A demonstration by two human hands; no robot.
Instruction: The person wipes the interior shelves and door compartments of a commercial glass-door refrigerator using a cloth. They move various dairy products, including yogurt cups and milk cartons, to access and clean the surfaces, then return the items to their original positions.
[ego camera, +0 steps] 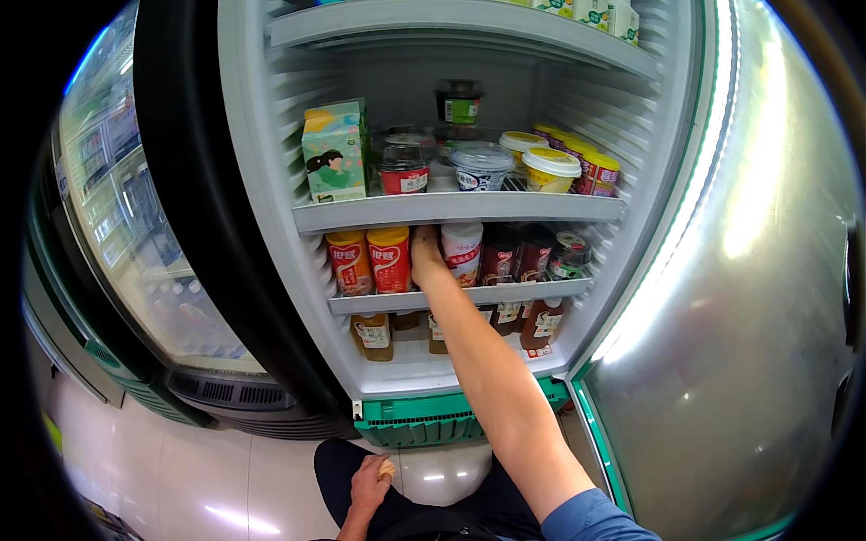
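Observation:
My right hand (424, 249) reaches deep onto the third shelf of a refrigerated display cabinet; its fingers are hidden under the shelf above. On its left stands a red can with a yellow lid (389, 260), beside a similar one (350, 264). A white-lidded can (462, 253) stands just to its right, then dark cans (500, 255) and a clear-lidded cup (570, 255). Near my knee, my left hand (371, 479) is closed on a small pale, crumpled thing (386, 468), perhaps a cloth.
The shelf above, with a white front rail (460, 208), holds a green carton (335, 152) and several lidded cups. Bottles (543, 323) stand at the cabinet's bottom. The glass door (731, 324) is swung open at the right; another display fridge (162, 223) stands at the left.

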